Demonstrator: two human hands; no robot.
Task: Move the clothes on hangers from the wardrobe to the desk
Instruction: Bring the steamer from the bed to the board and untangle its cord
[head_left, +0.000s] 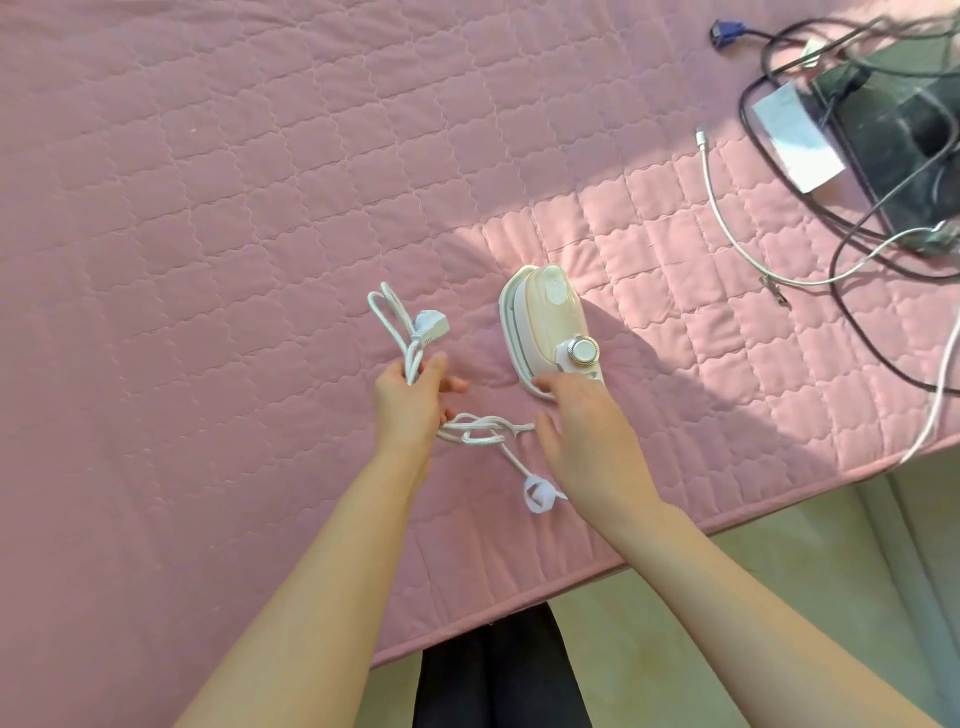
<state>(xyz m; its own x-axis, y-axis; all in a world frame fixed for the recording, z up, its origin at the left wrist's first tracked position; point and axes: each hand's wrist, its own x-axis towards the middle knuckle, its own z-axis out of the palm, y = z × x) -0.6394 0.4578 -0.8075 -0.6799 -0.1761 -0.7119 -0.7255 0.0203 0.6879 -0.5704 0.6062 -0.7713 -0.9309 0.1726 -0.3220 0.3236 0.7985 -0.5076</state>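
Two hands: left hand (410, 400) grips cord (387, 312), right hand (587, 431) touches iron (540, 322)

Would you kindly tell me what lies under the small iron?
The iron rests directly on the pink quilted cover, its white cord trailing beside it. What the cover itself lies on is hidden.

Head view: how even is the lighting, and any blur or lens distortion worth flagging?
Head view: uneven light, a sunlit patch on the pink cover right of the iron, the rest shaded. Head view: wide-angle stretch bows the cover's edge and lengthens the forearms. Head view: iron and white cord look sharp.
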